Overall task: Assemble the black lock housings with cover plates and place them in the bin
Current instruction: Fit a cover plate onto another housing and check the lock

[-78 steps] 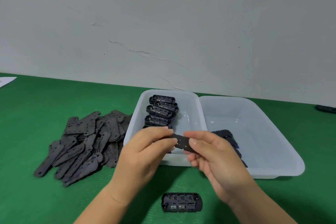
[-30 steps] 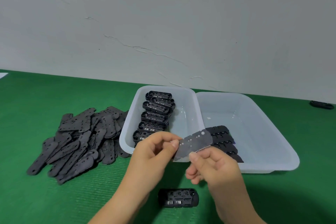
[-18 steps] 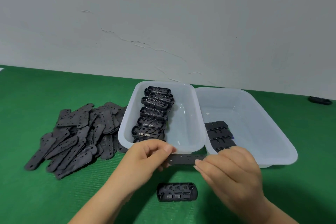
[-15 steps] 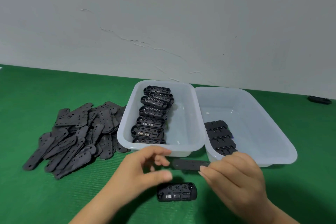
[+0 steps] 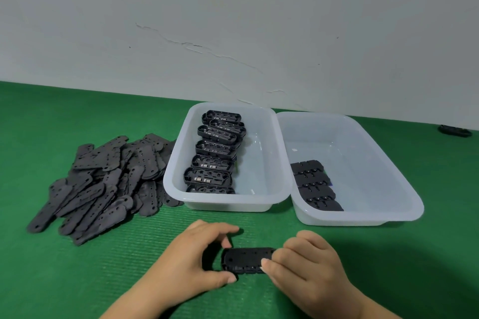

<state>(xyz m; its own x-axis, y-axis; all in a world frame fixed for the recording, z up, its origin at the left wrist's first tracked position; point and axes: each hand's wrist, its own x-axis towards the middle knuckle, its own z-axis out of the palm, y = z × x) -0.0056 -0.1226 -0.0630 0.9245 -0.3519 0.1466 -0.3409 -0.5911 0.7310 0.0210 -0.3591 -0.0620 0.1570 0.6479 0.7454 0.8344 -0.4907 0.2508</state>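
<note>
Since the earlier frame, you had brought the cover plate (image 5: 248,256) down from in front of the bins onto the lock housing (image 5: 243,269), which lay on the green mat (image 5: 77,280) at lower centre of the head view. Your left hand (image 5: 191,259) curled round the left end, thumb at the near edge and fingertips over the far edge, likely to keep the housing from sliding. Your right hand (image 5: 305,264) pinched the right end, fingers bent over the top and thumb low on the near side, probably to line the plate up before pressing it home. Whether it had seated, I could not tell.

Left of centre, loose cover plates (image 5: 103,179) lay heaped on the mat, within reach. Just right of them stood the left bin (image 5: 171,179) with a row of open housings (image 5: 215,155), touching the right bin (image 5: 404,204), where finished assemblies (image 5: 315,188) were stacked along its left wall. At far right a small dark part (image 5: 454,130) lay by the grey wall (image 5: 233,21), which showed a crack across its plaster.
</note>
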